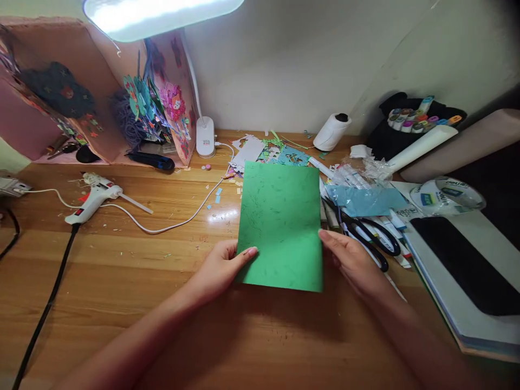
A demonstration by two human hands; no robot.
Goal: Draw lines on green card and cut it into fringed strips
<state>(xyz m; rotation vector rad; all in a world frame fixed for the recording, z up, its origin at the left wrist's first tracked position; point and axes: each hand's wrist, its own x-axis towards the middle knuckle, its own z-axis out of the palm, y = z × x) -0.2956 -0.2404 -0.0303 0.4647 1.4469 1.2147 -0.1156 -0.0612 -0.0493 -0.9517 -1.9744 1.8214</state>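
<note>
A green sheet with faint dark marks is held above the wooden table, between both hands. My left hand grips its lower left edge, thumb on the front face and the other fingers behind. At the right edge, my right hand pinches the sheet with the thumb near the border; its remaining fingers are mostly hidden. The sheet casts a shadow on the table below.
A white glue gun with cables lies left. Paper scraps and a thread spool sit behind the sheet. Black-handled scissors, a tape roll and a black phone-like object are right. A lamp hangs above.
</note>
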